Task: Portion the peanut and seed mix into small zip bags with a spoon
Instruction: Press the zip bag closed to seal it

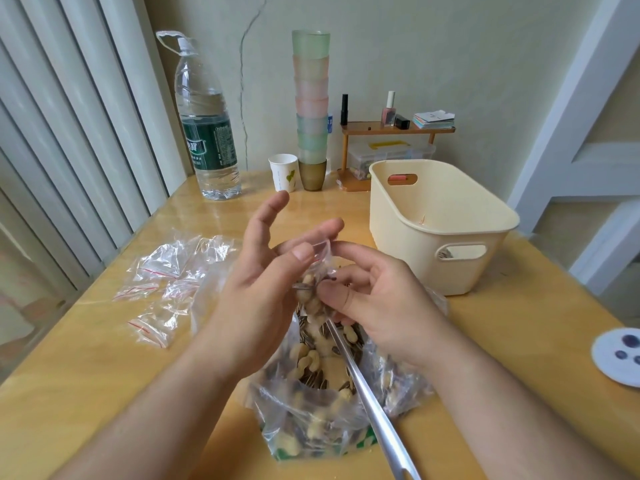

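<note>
At the left edge of the bench (86, 358), a loose pile of empty small zip bags (166, 282) lies flat, clear plastic with red seal lines. Behind it, toward the wall, a large water bottle (207, 126) stands upright, partly full, cap on. Just right of the bottle: a white paper cup (283, 172), then a tall stack of coloured plastic cups (311, 109) standing on a brown cup; contents of these not visible.

Centre, above the bench: left hand (256, 299) pinches the mouth of a small zip bag (317, 268) between thumb and fingers, index finger lifted free. The small bag holds peanuts and striped seeds. Right hand (377, 306) pinches the other edge of the same bag with index finger and thumb, remaining fingers curled beneath. Directly under both hands, the large clear bag (322, 393) of peanut and seed mix (311, 368) sits open on the bench. A metal spoon (367, 400) handle slants out of it toward the near edge; the bowl end is hidden behind the right hand.

Right of centre: a cream plastic basket (446, 237) with handle cut-outs; its interior mostly not visible, one filled small bag shows through the near cut-out. Behind it, a small wooden shelf (398, 128) carries cosmetic bottles and a stack of cards, a clear lidded box beneath. Far right edge: a white round disc (618, 355) with dark spots.
</note>
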Demonstrator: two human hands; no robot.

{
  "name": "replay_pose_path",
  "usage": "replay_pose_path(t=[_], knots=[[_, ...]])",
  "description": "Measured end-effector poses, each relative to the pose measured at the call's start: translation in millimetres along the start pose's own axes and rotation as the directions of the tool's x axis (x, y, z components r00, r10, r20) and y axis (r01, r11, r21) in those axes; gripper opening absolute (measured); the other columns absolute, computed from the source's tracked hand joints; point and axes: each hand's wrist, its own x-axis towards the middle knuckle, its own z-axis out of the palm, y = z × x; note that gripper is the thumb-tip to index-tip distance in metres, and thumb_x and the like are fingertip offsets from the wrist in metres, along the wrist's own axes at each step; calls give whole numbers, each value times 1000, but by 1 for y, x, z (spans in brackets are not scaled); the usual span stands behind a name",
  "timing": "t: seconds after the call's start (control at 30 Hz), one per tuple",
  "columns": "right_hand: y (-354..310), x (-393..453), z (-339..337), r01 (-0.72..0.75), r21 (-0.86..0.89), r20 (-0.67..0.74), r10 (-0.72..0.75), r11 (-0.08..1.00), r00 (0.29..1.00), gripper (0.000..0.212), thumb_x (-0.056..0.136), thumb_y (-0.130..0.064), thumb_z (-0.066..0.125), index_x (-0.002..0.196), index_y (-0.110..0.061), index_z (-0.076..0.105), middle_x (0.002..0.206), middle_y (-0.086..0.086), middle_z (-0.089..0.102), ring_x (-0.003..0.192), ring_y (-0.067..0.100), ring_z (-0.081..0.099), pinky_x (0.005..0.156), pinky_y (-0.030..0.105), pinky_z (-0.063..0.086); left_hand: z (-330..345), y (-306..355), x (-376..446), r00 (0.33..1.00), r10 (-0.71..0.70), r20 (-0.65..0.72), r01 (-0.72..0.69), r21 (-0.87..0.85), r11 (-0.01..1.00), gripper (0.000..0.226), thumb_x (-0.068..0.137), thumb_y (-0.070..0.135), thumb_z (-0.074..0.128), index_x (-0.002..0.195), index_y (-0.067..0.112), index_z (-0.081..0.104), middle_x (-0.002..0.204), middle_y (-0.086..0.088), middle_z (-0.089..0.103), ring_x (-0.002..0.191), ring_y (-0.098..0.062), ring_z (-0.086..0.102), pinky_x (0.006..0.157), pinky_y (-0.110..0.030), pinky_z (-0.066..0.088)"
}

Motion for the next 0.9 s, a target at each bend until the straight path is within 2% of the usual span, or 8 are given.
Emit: replay_pose_path(t=[0.13,0.27,0.37,0.43,0.5,0.63,0.73,0.9], knots=[[1,0,0,5,120,-160,15,993,987,36,81,-27,79,116,-20,73,107,7,79,77,24,75,64,29,56,-7,-7,3,996,8,-88,0,85,996,76,83,28,76,152,28,43,139,1,67,130,-14,62,101,-33,53],[2,-3,-2,26,10,-215,-23,1000,976,13,91,-16,79,102,-20,73,101,3,78,70,31,78,54,28,55,-5,-12,3,992,-48,-114,71,199,977,22,94,24,73,114,16,72,107,-1,77,98,-13,70,84,-31,56],[3,-5,-3,5,-111,-207,-29,994,978,19,87,-24,84,102,-24,72,102,0,77,61,30,75,46,28,47,-3,-13,2,994,-62,-91,78,192,978,16,95,22,68,105,9,72,102,-9,77,93,-22,71,82,-44,60],[5,-5,-6,13,-190,-213,-55,982,976,21,86,-29,86,101,-30,72,100,-3,76,52,29,71,52,30,47,-4,-13,1,994,-77,-75,90,178,980,17,97,21,71,108,8,72,108,-13,77,99,-28,74,85,-52,62],[4,-6,-7,22,-220,-216,-71,975,974,21,85,-33,86,100,-32,72,99,-5,76,45,27,66,56,32,49,-4,-15,1,994,-83,-67,95,192,977,19,95,19,70,108,5,72,112,-20,75,103,-35,73,85,-53,63],[1,-7,-7,30,-175,-192,-64,984,979,26,83,-36,86,103,-35,69,102,-6,74,47,14,62,52,28,48,-1,-17,3,983,-88,-163,109,130,985,18,91,16,74,96,0,68,98,-33,67,85,-35,63,72,-48,62],[-1,-5,-7,51,-38,-178,-57,998,982,26,86,-23,83,110,-30,73,92,-7,70,52,2,59,52,14,45,-3,-20,4,982,-90,-164,113,136,984,12,89,18,78,89,9,71,100,-34,70,88,-37,62,82,-75,51],[3,-3,-8,14,-110,-179,-34,994,983,6,91,-20,80,95,-24,77,64,-11,69,53,1,55,60,20,46,-1,-21,4,978,-102,-179,113,52,992,12,93,-2,68,85,4,60,88,-17,75,76,-26,68,77,-45,52]])
